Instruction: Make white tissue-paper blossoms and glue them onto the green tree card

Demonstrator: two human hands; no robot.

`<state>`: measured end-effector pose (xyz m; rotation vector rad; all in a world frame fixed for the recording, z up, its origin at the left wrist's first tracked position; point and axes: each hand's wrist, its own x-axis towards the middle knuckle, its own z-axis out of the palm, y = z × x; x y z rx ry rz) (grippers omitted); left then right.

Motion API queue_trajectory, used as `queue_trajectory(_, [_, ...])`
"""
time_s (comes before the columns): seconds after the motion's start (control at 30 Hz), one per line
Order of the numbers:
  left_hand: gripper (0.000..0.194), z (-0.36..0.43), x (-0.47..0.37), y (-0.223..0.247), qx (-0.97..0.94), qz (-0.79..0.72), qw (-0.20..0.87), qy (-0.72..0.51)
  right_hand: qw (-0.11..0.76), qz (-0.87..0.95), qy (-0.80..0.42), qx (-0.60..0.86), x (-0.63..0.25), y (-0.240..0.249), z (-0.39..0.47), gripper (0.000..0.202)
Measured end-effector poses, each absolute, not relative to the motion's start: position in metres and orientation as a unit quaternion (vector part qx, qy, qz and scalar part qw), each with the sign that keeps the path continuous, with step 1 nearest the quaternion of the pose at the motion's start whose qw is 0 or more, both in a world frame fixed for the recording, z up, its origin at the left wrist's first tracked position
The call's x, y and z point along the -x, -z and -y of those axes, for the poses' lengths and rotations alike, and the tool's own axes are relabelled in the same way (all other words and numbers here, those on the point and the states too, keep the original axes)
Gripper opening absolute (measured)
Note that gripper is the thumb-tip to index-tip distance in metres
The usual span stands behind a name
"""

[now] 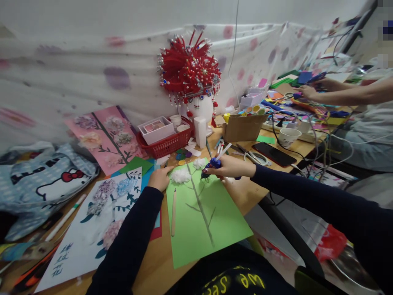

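Observation:
A green sheet with a drawn brown branch lies before me. White fluffy tufts sit near its top edge. My right hand is wrapped round a blue glue gun, whose dark tip points down at the sheet, just right of the branch. A white glue stick juts from the gun. My left hand rests at the sheet's upper left edge with its fingers partly spread, holding nothing visible. A thin wooden stick lies on the left of the sheet.
A red basket stands behind the sheet, near a red beaded headdress. Scissors, a phone and a paper cup are at right. Flower pictures lie left. Another person's arms reach over craft materials.

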<state>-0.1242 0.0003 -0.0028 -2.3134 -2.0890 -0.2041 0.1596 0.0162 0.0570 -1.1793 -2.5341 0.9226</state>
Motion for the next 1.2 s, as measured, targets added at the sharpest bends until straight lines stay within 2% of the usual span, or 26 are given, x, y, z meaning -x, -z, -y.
queue_trajectory(1.2, [0.048,-0.001,0.123,0.006,0.739,0.67,0.01,0.071,0.07,0.845,-0.281,0.449,-0.172,-0.07,-0.021,0.055])
